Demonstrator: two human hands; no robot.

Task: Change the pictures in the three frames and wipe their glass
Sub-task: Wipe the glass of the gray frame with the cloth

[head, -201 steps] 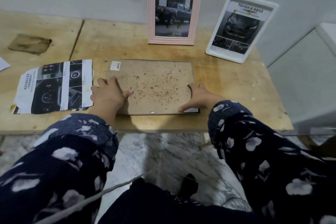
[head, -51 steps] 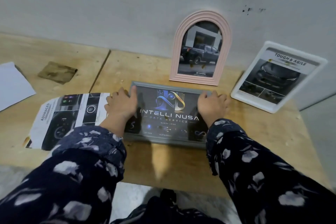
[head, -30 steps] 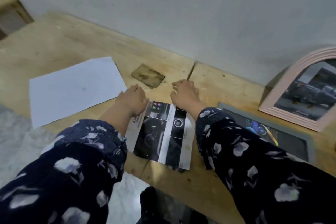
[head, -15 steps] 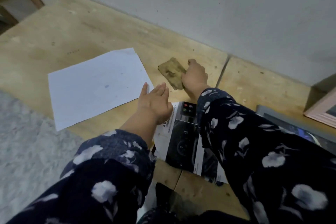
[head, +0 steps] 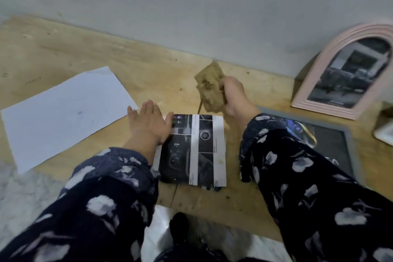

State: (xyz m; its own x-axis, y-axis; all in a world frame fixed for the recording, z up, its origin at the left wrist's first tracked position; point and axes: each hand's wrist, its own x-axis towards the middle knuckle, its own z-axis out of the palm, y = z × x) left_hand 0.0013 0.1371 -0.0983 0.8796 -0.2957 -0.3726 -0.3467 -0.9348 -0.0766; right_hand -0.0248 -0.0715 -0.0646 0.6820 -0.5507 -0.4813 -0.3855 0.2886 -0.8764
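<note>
Right hand (head: 234, 97) grips cloth (head: 210, 91) mid-frame, left hand (head: 148, 125) flat, fingers wide; wiping step, next carry it to grey frame (head: 350, 144) lower right.

So the wooden table (head: 148, 66) is running along the grey wall, made of plywood boards with a seam showing between them. A blank white sheet (head: 61, 112) is lying flat toward the left. A printed car page (head: 204, 149) is sitting near the front edge, right over that seam. A grey frame (head: 348, 140) is lying face up at the right, and a pink arched frame (head: 314, 83) is standing at the back, leaning toward the wall.
</note>
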